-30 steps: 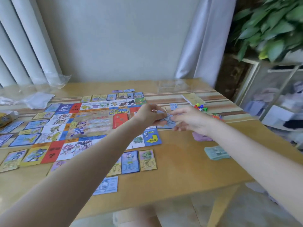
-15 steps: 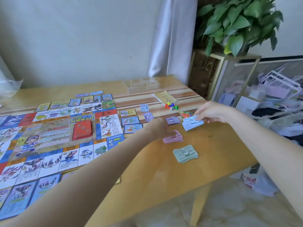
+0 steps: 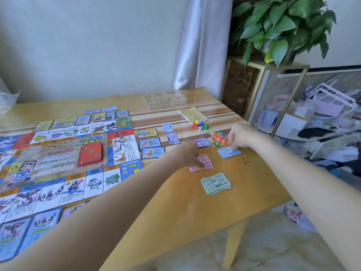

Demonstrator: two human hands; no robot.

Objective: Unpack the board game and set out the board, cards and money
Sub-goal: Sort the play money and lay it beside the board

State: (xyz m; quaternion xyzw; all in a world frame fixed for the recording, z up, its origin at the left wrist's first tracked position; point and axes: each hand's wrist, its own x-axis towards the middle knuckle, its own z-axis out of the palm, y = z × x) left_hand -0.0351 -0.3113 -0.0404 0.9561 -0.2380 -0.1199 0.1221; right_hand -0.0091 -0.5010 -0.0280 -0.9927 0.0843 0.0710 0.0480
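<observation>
The left hand (image 3: 188, 153) reaches over the desk (image 3: 175, 208) with its fingers curled down onto the pink money stack (image 3: 203, 163), pinching its near-left corner; that grip covers the stack's left end. The right hand (image 3: 239, 136) comes down just to the right, its fingertips pinching the far edge of the blue money stack (image 3: 228, 152), which lies flat on the desk. Between the two hands lie purple notes (image 3: 202, 143) and a heap of small orange and green tokens (image 3: 218, 139). Nearer than both grips sits the green money stack (image 3: 215, 183), touched by neither. Left of the left hand the game board (image 3: 64, 163) lies open with a red card deck (image 3: 91, 154) on its middle, and property cards (image 3: 150, 142) line its right edge. Beyond the right hand stand coloured pawns with a die (image 3: 200, 126) and a folded yellow leaflet (image 3: 193, 114).
</observation>
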